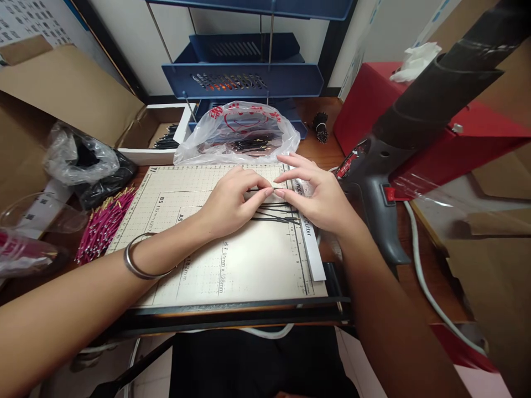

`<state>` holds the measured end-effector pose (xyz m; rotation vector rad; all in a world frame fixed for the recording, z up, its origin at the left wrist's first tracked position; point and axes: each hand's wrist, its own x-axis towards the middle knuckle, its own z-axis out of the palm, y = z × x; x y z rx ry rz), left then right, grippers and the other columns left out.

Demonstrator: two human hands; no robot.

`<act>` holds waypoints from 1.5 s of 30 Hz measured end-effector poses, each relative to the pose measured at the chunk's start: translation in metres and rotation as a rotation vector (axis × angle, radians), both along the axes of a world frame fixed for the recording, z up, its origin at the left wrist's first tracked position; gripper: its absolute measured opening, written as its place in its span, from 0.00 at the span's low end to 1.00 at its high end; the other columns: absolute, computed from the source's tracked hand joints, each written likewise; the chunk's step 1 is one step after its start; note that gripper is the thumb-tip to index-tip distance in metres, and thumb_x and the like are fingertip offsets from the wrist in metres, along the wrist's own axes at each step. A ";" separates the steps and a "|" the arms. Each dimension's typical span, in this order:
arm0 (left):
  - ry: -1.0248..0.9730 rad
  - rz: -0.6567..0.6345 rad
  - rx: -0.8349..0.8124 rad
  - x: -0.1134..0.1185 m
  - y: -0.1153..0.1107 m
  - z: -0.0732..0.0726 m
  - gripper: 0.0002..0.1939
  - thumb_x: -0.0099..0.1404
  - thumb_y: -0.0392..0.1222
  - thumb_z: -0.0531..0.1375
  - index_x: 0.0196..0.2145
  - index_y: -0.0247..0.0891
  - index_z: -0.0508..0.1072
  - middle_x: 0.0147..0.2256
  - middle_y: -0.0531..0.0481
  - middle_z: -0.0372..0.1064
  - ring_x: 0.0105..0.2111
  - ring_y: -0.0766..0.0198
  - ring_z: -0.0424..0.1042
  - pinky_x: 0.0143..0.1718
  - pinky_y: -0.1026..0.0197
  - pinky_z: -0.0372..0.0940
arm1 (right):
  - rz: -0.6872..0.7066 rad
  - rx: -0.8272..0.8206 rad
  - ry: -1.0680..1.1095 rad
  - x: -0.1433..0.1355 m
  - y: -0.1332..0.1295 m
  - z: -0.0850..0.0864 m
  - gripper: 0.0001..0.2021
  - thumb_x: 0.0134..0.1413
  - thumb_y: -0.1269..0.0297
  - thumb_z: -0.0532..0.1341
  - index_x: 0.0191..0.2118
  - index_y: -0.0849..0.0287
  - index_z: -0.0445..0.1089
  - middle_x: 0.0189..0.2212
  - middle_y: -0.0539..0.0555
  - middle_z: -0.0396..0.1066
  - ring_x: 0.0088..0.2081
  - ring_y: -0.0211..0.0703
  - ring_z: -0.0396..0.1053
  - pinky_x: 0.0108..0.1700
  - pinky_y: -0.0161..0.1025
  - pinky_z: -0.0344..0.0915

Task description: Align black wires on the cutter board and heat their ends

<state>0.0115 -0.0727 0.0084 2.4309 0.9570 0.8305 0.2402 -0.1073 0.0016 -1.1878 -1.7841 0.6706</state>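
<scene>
My left hand [238,199] is closed in a pinch on a thin black cord [251,190], most of which its fingers hide. My right hand [313,190] meets it fingertip to fingertip, thumb and forefinger closing on the cord's end; the other fingers stretch out above. Both hands are over a cream paper cutter board [249,265] printed with grid lines and size marks. Several loose black cords [276,213] lie across the board just below my fingers, reaching to the white strip [313,249] along its right edge.
A clear plastic bag [236,124] with dark cords stands behind the board, below a blue rack [244,80]. Magenta cords [108,226] lie in a bundle at left, near an open carton [83,83]. A heat gun [373,193] leans at right before a red box [365,99].
</scene>
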 end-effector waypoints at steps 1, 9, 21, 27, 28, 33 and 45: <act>-0.003 -0.005 0.014 0.000 -0.001 0.001 0.13 0.78 0.45 0.60 0.39 0.41 0.82 0.38 0.47 0.82 0.40 0.56 0.74 0.51 0.53 0.66 | 0.000 -0.003 0.000 0.000 0.000 0.001 0.02 0.62 0.63 0.73 0.39 0.48 0.83 0.68 0.49 0.75 0.78 0.65 0.60 0.82 0.78 0.39; -0.059 -0.006 0.063 -0.002 -0.004 0.003 0.12 0.77 0.44 0.61 0.38 0.41 0.83 0.35 0.48 0.82 0.38 0.57 0.74 0.50 0.53 0.67 | -0.001 0.036 0.074 -0.002 0.000 0.000 0.04 0.61 0.66 0.74 0.35 0.47 0.85 0.60 0.49 0.81 0.74 0.63 0.68 0.81 0.76 0.48; -0.147 -0.012 -0.062 0.001 0.005 0.003 0.13 0.71 0.48 0.65 0.33 0.39 0.83 0.29 0.49 0.78 0.30 0.62 0.69 0.38 0.57 0.66 | -0.023 0.057 0.029 -0.003 -0.003 0.003 0.04 0.60 0.65 0.73 0.36 0.46 0.85 0.57 0.49 0.83 0.69 0.65 0.73 0.81 0.78 0.45; -0.209 -0.011 -0.201 0.004 0.007 0.004 0.13 0.69 0.50 0.67 0.32 0.38 0.83 0.26 0.50 0.73 0.26 0.65 0.63 0.29 0.60 0.58 | -0.032 0.052 0.038 -0.004 -0.002 0.002 0.06 0.62 0.66 0.71 0.38 0.48 0.86 0.47 0.50 0.86 0.53 0.56 0.83 0.79 0.69 0.56; -0.217 -0.007 -0.201 0.004 0.007 0.004 0.13 0.68 0.50 0.67 0.32 0.38 0.83 0.26 0.50 0.72 0.26 0.65 0.62 0.29 0.60 0.58 | -0.043 0.059 0.021 -0.004 -0.002 0.001 0.05 0.62 0.66 0.71 0.38 0.47 0.86 0.44 0.49 0.87 0.49 0.54 0.84 0.79 0.70 0.55; -0.208 -0.005 -0.186 0.003 0.005 0.004 0.14 0.70 0.51 0.67 0.32 0.39 0.83 0.25 0.51 0.72 0.26 0.65 0.62 0.30 0.60 0.59 | -0.051 0.125 -0.051 -0.004 -0.004 0.002 0.06 0.63 0.65 0.70 0.38 0.48 0.87 0.36 0.49 0.85 0.40 0.50 0.81 0.66 0.58 0.72; -0.216 -0.033 -0.108 0.000 0.002 0.003 0.12 0.73 0.45 0.64 0.35 0.39 0.84 0.32 0.49 0.81 0.32 0.63 0.73 0.40 0.59 0.68 | -0.059 0.185 -0.068 -0.011 -0.011 0.005 0.07 0.64 0.65 0.69 0.39 0.50 0.88 0.38 0.52 0.86 0.38 0.49 0.82 0.46 0.46 0.76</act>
